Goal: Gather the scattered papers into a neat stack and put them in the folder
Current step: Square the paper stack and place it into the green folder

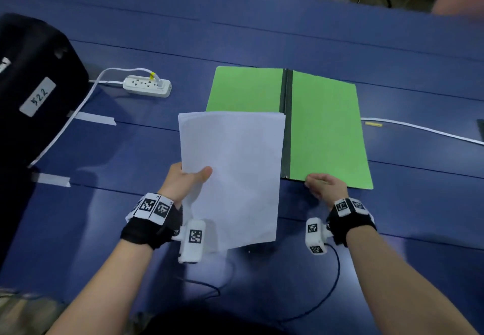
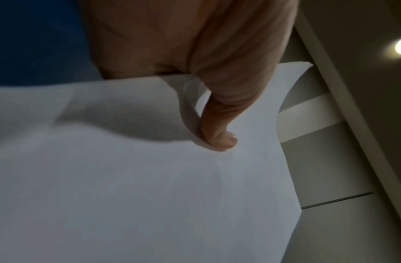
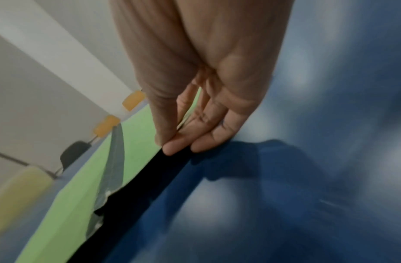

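Black case (image 1: 31, 86) with a handwritten white label sits at the far left of the blue table (image 1: 392, 54), and a white cable runs from beside it, under two strips of white tape (image 1: 94, 118), up to a white power strip (image 1: 147, 86) lying just right of the case. Right of that, the person's left hand (image 1: 187, 180) grips the stack of white papers (image 1: 233, 175) at its left edge, thumb on top and fingers underneath; the left wrist view shows the thumb (image 2: 219, 135) pressed into the top sheet, which bows around it. The stack is held up off the table, tilted, its far end overlapping the near part of the left leaf of the green folder (image 1: 327, 130). The folder lies spread open and flat on the table, with a dark spine (image 1: 286, 125) running down its middle. At the near edge of the right leaf, the right hand (image 1: 324, 186) pinches the folder between thumb and fingers (image 3: 179, 142); in the blurred right wrist view that edge seems slightly lifted, with a dark shadow beneath it. Further right, a small yellow strip (image 1: 373, 124) lies on the table beside a second white cable (image 1: 424, 130) that trails off towards the right edge
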Tool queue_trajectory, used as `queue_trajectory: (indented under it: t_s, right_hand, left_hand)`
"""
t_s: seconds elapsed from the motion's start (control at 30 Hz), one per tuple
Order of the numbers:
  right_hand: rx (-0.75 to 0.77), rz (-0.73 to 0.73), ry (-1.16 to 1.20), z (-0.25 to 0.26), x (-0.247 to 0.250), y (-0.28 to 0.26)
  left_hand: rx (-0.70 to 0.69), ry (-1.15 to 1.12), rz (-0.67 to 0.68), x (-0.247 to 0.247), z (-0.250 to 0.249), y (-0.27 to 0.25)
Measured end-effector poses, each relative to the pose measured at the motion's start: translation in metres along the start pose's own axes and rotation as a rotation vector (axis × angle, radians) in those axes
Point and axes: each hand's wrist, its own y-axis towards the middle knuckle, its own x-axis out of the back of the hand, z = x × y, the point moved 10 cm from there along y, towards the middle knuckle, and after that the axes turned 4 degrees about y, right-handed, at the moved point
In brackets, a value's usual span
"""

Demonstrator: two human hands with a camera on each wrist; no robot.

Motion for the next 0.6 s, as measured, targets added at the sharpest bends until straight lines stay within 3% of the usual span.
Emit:
queue_trajectory:
  t_s: [0.13,0.23,0.3,0.47,0.6]
  right_hand:
    - [-0.113,0.141,-0.080,-0.062,0.020,-0.048]
    - [-0.268,0.377,-0.293,-0.102,0.023,-0.084]
    - [-0.285,0.492,-0.402,-0.103,0.023,-0.100]
    - [0.115,0.552,-0.311,-0.010,0.002,-0.114]
    - [0.244,0.586,-0.227,0.032,-0.024,-0.127]
  left_hand:
    - [-0.068,0.004,0.023,-0.008,-0.011,-0.016]
    - [-0.103,0.019,0.032,-0.013,-0.017,-0.027]
    - [-0.136,0.030,0.047,-0.019,-0.021,-0.035]
    - [-0.227,0.103,0.089,-0.038,-0.031,-0.051]
    - [-0.250,0.123,0.122,-0.055,-0.036,-0.058]
